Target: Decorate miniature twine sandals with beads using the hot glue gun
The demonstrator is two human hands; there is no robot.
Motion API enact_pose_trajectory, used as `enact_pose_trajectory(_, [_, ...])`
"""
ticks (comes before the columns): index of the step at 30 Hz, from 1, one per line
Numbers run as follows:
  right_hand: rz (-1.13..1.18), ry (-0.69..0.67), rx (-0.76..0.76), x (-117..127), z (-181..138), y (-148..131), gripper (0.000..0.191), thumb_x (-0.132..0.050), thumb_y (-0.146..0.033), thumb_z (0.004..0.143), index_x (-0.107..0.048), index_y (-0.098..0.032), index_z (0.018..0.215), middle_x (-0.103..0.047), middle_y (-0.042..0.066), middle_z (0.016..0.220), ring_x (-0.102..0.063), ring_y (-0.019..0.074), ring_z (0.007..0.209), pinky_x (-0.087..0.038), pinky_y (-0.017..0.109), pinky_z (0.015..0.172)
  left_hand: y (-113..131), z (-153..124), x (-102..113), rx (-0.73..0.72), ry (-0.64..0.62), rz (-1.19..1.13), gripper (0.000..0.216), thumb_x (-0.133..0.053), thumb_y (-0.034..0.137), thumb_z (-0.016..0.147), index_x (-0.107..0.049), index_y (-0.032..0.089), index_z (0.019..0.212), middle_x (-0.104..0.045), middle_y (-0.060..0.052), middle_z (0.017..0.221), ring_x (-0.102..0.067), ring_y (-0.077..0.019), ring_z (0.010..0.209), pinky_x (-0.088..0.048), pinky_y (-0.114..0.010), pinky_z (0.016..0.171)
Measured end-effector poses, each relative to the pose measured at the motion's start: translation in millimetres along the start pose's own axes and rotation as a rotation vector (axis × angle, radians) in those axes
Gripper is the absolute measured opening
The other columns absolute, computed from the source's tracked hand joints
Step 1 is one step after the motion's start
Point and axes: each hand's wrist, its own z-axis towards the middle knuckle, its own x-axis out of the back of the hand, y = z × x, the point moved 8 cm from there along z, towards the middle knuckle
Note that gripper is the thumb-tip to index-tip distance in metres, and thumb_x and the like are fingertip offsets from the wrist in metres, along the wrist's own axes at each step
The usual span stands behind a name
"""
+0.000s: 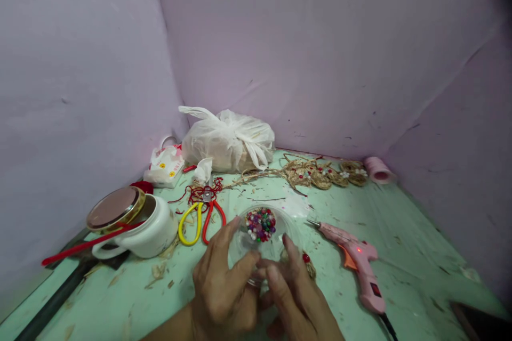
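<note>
A round clear plastic container is between my two hands, with small multicoloured beads heaped toward its far side. My left hand grips the container's left side, thumb at the near rim. Around the near right side curl the fingers of my right hand, slightly blurred. Partly hidden behind the right hand is a twine piece with a red bead on it. To the right lies a pink glue gun, its small light glowing red.
Scissors with yellow and red handles lie over red yarn. A white mug with a lid and red stick stands left. Behind are a tied plastic bag, beaded twine ornaments, a pink spool and a small box.
</note>
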Motion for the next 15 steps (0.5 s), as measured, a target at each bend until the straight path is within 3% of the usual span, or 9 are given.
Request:
enact_pose_trajectory(2, [0.039,0.039,-0.058,4.6,4.3,-7.4,0.068,-0.037,-0.054,0.081,-0.025,-0.015,0.136,-0.065,0.011,0.1,-0.065,0.0216,0.071,-0.053,0.031,0.062,1.2,-4.2,1.2,0.009,-0.018,-0.089,0.046,-0.055,0.005,0.066,-0.054,0.02,0.109,-0.034,-0.013,0.137,-0.042,-0.0325,0.117,-0.043,-0.046,0.089])
enact_pose_trajectory(4, [0.11,0.043,-0.109,11.3,6.6,-13.2,0.06,-0.034,-0.05,0.083,-0.027,-0.017,0.134,-0.065,0.009,0.094,-0.064,0.0198,0.061,-0.053,0.031,0.054,-11.8,-5.6,4.2,0.158,0.02,-0.284,0.051,-0.053,0.01,0.07,-0.047,0.023,0.119,-0.041,-0.012,0.133,-0.043,-0.0301,0.117,-0.04,-0.046,0.093])
enact_pose_trajectory(6, [0.173,0.053,-0.144,17.8,6.9,-17.4,0.056,-0.036,-0.046,0.083,-0.029,-0.018,0.132,-0.065,0.006,0.086,-0.062,0.0179,0.054,-0.053,0.031,0.051,-41.9,-8.6,3.7,0.49,0.14,-0.558,0.046,-0.049,0.018,0.076,-0.044,0.025,0.121,-0.046,-0.009,0.128,-0.044,-0.0272,0.116,-0.04,-0.043,0.093])
enact_pose_trajectory(8, [0.189,0.051,-0.128,18.9,5.5,-21.8,0.057,-0.039,-0.045,0.082,-0.03,-0.017,0.132,-0.065,0.005,0.082,-0.061,0.017,0.052,-0.053,0.031,0.053,-71.7,-18.3,-11.4,0.909,0.226,-0.835,0.036,-0.047,0.026,0.081,-0.047,0.024,0.116,-0.05,-0.008,0.124,-0.049,-0.025,0.111,-0.044,-0.039,0.087])
enact_pose_trajectory(11, [0.195,0.003,-0.078,8.7,0.8,-25.9,0.059,-0.04,-0.047,0.081,-0.033,-0.015,0.131,-0.066,0.006,0.082,-0.06,0.016,0.052,-0.053,0.031,0.052,-80.0,-27.4,-51.0,1.376,0.067,-1.218,0.028,-0.047,0.033,0.081,-0.056,0.017,0.102,-0.063,-0.009,0.097,-0.061,-0.023,0.085,-0.05,-0.036,0.068])
enact_pose_trajectory(15, [0.108,-0.082,0.005,1.5,-5.7,-30.8,0.053,-0.039,-0.043,0.083,-0.039,-0.017,0.13,-0.068,0.005,0.08,-0.061,0.0163,0.056,-0.054,0.03,0.053,-65.8,-30.4,-76.1,1.569,-0.143,-1.547,0.032,-0.042,0.034,0.082,-0.062,0.01,0.087,-0.067,-0.011,0.075,-0.063,-0.0228,0.064,-0.051,-0.037,0.056])
